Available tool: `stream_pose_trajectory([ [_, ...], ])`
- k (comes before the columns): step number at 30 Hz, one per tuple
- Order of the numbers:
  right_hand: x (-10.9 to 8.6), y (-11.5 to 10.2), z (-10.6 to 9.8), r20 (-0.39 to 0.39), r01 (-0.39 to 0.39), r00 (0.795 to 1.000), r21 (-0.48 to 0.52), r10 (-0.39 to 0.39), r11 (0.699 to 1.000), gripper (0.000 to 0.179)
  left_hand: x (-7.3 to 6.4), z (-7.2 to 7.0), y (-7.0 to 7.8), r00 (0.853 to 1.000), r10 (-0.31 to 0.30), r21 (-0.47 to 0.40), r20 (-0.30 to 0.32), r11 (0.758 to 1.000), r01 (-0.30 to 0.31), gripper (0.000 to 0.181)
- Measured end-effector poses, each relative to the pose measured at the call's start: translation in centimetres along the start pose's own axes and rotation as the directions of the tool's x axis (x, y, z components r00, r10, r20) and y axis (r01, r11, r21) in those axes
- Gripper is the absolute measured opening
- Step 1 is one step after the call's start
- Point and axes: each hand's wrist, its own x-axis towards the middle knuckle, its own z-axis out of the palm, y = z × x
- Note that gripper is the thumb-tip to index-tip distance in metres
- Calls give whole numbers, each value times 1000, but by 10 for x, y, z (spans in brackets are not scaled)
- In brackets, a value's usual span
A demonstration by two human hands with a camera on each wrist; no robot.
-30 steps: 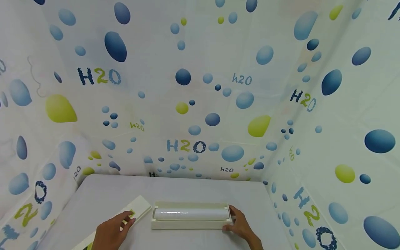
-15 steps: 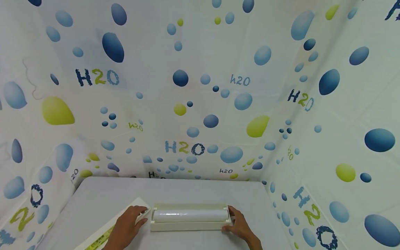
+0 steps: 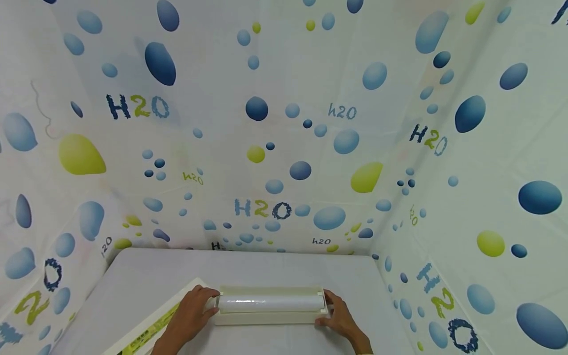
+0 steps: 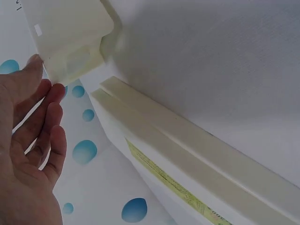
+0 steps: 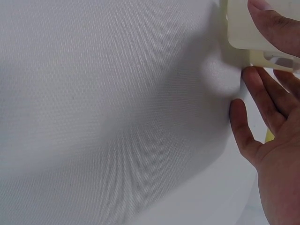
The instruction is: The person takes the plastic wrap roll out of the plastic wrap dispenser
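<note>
A cream cling film dispenser [image 3: 270,318] lies lengthwise on the white table, its top uncovered. Inside it sits a shiny roll of clear film [image 3: 271,302]. My left hand [image 3: 191,313] holds the dispenser's left end, thumb toward the front and fingers toward the back. The right end is gripped by my right hand [image 3: 339,318]; in the right wrist view the thumb [image 5: 276,30] lies against the end of the box. Beside the left forearm, a long cream lid [image 3: 196,282] with a yellow-green label [image 4: 173,183] lies slantwise, partly hidden by that arm.
The white table [image 3: 266,268] has a curtain wall [image 3: 284,148] printed with blue and green drops behind it. More of this curtain hangs close along both the left and right sides.
My left hand has left the lid, moved right and reached the left end of the dispenser. My right hand keeps its hold at the right end.
</note>
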Motion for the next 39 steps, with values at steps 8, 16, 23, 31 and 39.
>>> stream_pose_trajectory([
  [8, 0, -1, -3, 8, 11, 1000, 9, -11, 1000, 95, 10, 4, 6, 992, 100, 130, -74, 987, -89, 41],
  [16, 1, -4, -3, 0, 9, 1000, 20, -9, 1000, 94, 17, 6, 9, 997, 70, 90, 26, 993, -72, 39],
  [23, 1, -4, -1, -9, -6, 1000, 13, 6, 1000, 94, 29, 4, 10, 991, 110, 120, 75, 986, -118, 45],
  [31, 2, -3, 0, -3, -6, 1000, 8, 6, 1000, 94, 37, 6, 15, 984, 97, 155, 147, 981, -120, 49],
  [39, 3, -4, 1, -14, -11, 1000, 10, 12, 1000, 94, 43, 15, 16, 977, 127, 220, 170, 962, -163, 46],
])
